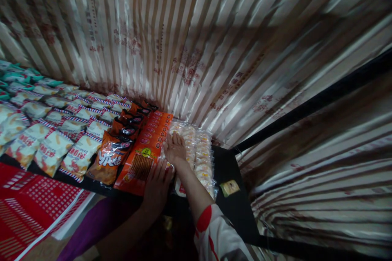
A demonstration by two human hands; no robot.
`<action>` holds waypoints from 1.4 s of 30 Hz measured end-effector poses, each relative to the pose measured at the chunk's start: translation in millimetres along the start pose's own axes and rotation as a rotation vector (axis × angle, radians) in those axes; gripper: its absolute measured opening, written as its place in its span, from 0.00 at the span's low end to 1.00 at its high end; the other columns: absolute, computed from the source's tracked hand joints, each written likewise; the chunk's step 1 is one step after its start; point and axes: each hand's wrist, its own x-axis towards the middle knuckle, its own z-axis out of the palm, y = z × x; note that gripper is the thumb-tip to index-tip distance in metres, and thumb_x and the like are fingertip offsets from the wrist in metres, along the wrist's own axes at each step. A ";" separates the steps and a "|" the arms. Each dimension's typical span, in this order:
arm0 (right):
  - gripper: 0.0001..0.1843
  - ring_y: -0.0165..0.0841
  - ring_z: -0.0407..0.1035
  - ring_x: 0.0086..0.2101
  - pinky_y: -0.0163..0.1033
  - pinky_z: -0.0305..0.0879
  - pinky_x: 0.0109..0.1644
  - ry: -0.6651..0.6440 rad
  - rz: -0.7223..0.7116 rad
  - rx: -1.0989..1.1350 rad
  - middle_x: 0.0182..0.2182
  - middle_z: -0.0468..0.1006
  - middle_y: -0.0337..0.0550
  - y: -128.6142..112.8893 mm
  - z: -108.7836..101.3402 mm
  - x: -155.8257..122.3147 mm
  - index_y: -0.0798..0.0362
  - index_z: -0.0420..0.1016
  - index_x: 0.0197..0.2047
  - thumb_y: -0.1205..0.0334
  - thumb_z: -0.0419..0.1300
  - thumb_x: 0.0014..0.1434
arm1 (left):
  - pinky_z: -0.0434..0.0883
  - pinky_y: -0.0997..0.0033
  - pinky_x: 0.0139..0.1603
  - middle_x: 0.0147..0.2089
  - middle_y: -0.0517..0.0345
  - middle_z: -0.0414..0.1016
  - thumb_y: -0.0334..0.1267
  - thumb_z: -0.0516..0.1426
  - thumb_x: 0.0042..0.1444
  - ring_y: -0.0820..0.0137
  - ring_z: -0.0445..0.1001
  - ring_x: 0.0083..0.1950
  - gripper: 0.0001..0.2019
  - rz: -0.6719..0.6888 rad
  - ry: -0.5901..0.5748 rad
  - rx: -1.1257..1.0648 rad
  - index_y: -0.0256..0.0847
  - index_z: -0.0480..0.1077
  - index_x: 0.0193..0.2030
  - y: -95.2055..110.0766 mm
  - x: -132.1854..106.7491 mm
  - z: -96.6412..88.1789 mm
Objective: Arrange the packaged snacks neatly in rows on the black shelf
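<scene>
My left hand (157, 181) lies flat, fingers stretched, on the lower right part of a large orange snack packet (153, 134) with a picture of brown sticks. Just above it, my right hand (175, 149) rests open and palm down on the left edge of some clear packs of pale round snacks (203, 155), close against the orange packet. Neither hand is wrapped round anything. Left of the orange packet stands a row of brown-orange snack bags (112, 157), lined up from front to back.
Many white snack bags (53, 151) fill the left of the black shelf (226, 165), with green bags (18, 75) beyond. A small yellow-green packet (230, 188) lies at right. Pleated curtain (171, 40) hangs behind, a black bar (306, 108) crossing it. A red basket (33, 208) is lower left.
</scene>
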 end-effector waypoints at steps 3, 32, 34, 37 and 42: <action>0.32 0.40 0.39 0.66 0.47 0.29 0.66 0.001 0.014 0.007 0.68 0.46 0.52 -1.1 -0.9 -0.2 0.54 0.49 0.68 0.49 0.34 0.66 | 0.62 0.53 0.62 0.63 0.47 0.63 0.28 0.51 0.57 0.58 0.58 0.66 0.23 -0.008 0.004 -0.003 0.41 0.63 0.60 0.6 0.6 -0.6; 0.38 0.42 0.35 0.67 0.52 0.23 0.67 0.005 0.078 -0.046 0.68 0.43 0.59 1.6 6.5 45.5 0.62 0.44 0.69 0.45 0.32 0.64 | 0.61 0.51 0.62 0.62 0.47 0.65 0.25 0.48 0.53 0.56 0.59 0.65 0.26 0.068 0.054 -0.049 0.38 0.62 0.61 -7.5 1.8 -1.3; 0.38 0.42 0.34 0.67 0.52 0.23 0.67 0.014 0.088 -0.040 0.68 0.42 0.58 1.5 5.8 46.1 0.62 0.43 0.69 0.45 0.32 0.65 | 0.61 0.51 0.63 0.63 0.47 0.64 0.25 0.48 0.53 0.56 0.58 0.66 0.27 0.069 0.059 -0.048 0.38 0.62 0.61 -8.1 1.8 -1.1; 0.38 0.43 0.34 0.67 0.51 0.23 0.67 0.048 0.098 -0.021 0.68 0.44 0.56 3.2 3.1 51.0 0.62 0.44 0.69 0.45 0.32 0.65 | 0.61 0.52 0.62 0.64 0.47 0.63 0.24 0.48 0.53 0.57 0.57 0.66 0.28 0.073 0.050 -0.024 0.39 0.61 0.62 -9.1 1.7 -0.9; 0.39 0.45 0.35 0.66 0.52 0.22 0.67 0.058 0.108 -0.043 0.67 0.46 0.57 10.1 0.6 67.6 0.63 0.47 0.68 0.43 0.32 0.64 | 0.60 0.52 0.63 0.64 0.48 0.62 0.25 0.48 0.53 0.57 0.55 0.68 0.30 0.084 0.051 -0.021 0.39 0.59 0.64 -10.1 0.8 1.4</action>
